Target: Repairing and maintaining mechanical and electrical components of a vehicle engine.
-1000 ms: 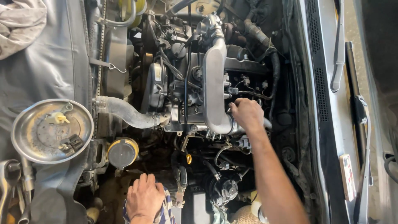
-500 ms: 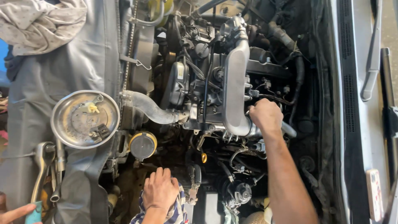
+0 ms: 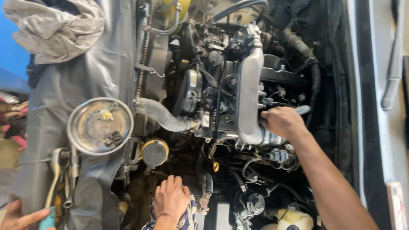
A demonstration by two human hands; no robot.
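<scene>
I look down into an open engine bay. My right hand (image 3: pixel 281 121) reaches in from the lower right and is closed around a pale grey tool handle (image 3: pixel 303 110), right beside the silver intake pipe (image 3: pixel 249 89). My left hand (image 3: pixel 171 198) lies flat with fingers spread at the near edge of the bay, over a plaid cloth or cuff (image 3: pixel 188 217), just below the round yellow-rimmed cap (image 3: pixel 154 152). It holds nothing.
A round metal tray (image 3: pixel 87 136) with small parts sits on the grey fender cover (image 3: pixel 51 85), with wrenches (image 3: pixel 57 174) below it and a crumpled rag (image 3: pixel 55 30) above. Another person's hand (image 3: pixel 19 215) holds a teal object at the lower left. A ribbed hose (image 3: pixel 164 116) crosses toward the engine.
The view has shifted so everything sits further right and lower. Both my hands stay where they were. Another person's hand has come into view at the lower left.
</scene>
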